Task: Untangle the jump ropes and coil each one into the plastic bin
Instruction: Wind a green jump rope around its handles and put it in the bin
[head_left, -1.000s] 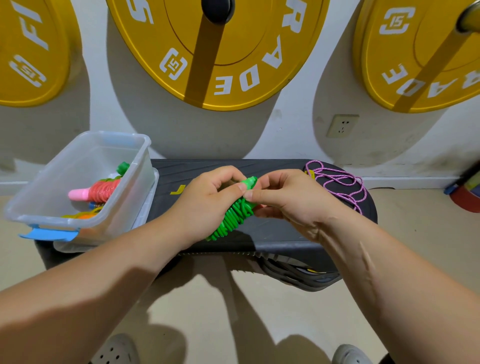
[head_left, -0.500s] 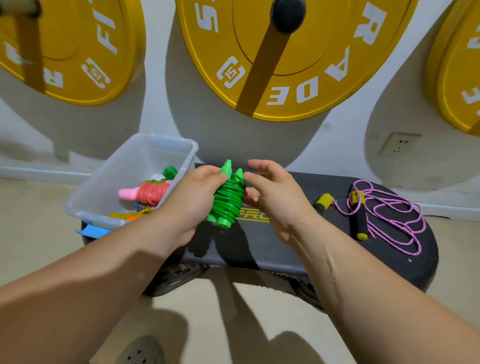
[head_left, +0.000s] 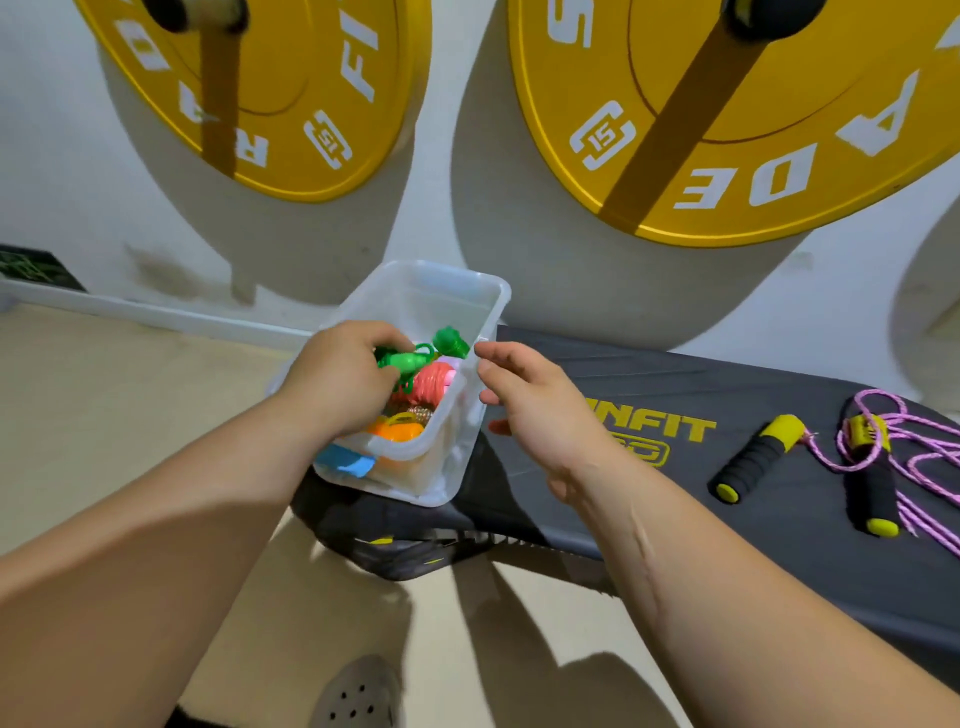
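Note:
My left hand (head_left: 340, 376) is inside the clear plastic bin (head_left: 447, 296) and grips the coiled green jump rope (head_left: 408, 359). Under it in the bin lie a coiled red rope with a pink handle (head_left: 434, 382), another green handle (head_left: 451, 340) and an orange rope (head_left: 397, 431). My right hand (head_left: 530, 400) hovers just right of the bin's wall with relaxed fingers, holding nothing. A pink jump rope (head_left: 924, 457) with black and yellow foam handles (head_left: 753, 457) lies loose on the right of the black bench (head_left: 649, 384).
The bin stands on the left end of the black bench, a blue label (head_left: 345, 461) on its near wall. Yellow weight plates (head_left: 727, 119) hang on the white wall behind. Beige floor and my grey shoe (head_left: 358, 693) are below.
My left hand carried the coiled green rope leftward from over the bench into the bin. My right hand let go of it and now hangs free beside the bin.

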